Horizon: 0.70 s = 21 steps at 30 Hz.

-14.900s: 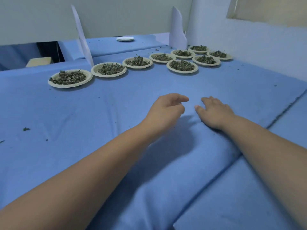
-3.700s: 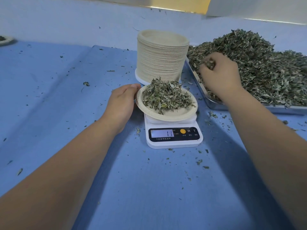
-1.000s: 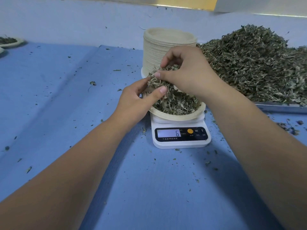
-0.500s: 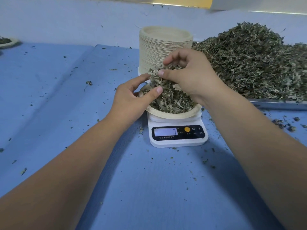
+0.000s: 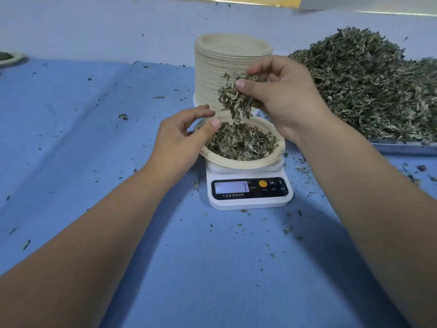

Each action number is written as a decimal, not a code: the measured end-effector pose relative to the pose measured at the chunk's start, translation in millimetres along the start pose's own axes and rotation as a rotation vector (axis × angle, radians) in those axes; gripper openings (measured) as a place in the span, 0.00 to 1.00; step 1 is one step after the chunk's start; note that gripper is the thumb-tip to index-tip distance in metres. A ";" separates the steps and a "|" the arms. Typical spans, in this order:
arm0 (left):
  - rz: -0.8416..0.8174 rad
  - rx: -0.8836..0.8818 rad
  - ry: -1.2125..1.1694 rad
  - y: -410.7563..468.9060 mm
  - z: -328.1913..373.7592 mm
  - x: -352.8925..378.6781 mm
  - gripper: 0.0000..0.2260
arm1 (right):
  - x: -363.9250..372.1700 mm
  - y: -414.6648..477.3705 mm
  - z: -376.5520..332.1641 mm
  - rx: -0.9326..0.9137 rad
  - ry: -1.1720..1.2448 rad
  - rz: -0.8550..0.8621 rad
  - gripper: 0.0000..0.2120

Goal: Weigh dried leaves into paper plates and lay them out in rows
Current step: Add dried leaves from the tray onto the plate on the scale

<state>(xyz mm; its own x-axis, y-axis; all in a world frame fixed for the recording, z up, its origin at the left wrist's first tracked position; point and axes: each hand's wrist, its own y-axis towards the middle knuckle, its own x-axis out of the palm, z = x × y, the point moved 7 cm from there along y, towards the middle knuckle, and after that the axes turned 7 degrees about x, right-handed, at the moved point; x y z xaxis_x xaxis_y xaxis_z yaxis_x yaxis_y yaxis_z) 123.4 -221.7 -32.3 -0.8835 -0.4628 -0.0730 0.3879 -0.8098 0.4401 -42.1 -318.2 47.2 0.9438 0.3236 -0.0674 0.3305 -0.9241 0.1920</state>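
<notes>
Fig.: weighing step. R hand pinches leaf clump above plate on scale, 6 o'clock of plate stack. L hand loosely curled, empty, at plate's 9 o'clock rim. Next: prob. trickle leaves until display reaches target wt.

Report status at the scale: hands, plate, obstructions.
Right hand pinches leaf clump over paper plate on scale. Left hand at plate's left rim, loosely open, holding nothing. Plate stack behind, leaf pile right; nothing blocking.
</notes>
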 end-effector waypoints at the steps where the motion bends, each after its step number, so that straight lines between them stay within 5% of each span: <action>1: 0.000 -0.003 -0.007 -0.1 0.6 0.9 0.05 | 0.2 0.3 2.3 0.013 -0.004 0.001 0.12; 8: -0.064 0.011 0.000 -4.2 5.8 5.6 0.09 | -27.4 9.8 -8.1 -0.091 -0.072 0.108 0.11; 14: -0.075 -0.007 0.032 -5.4 9.1 8.4 0.11 | -109.3 8.4 4.2 -0.210 -0.647 0.478 0.08; 17: -0.073 -0.013 0.042 -6.1 10.8 7.6 0.11 | -122.4 6.3 44.1 -0.073 -0.928 0.384 0.08; 21: -0.074 -0.015 0.076 -7.2 12.9 7.9 0.11 | -119.7 3.4 46.5 -0.093 -0.978 0.396 0.08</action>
<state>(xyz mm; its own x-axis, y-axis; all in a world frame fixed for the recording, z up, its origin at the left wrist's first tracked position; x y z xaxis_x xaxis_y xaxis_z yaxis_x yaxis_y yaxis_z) 110.2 -214.9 -24.5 -0.8876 -0.4269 -0.1728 0.3267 -0.8481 0.4172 -153.9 -369.5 10.4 0.5874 -0.3402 -0.7343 0.0366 -0.8953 0.4440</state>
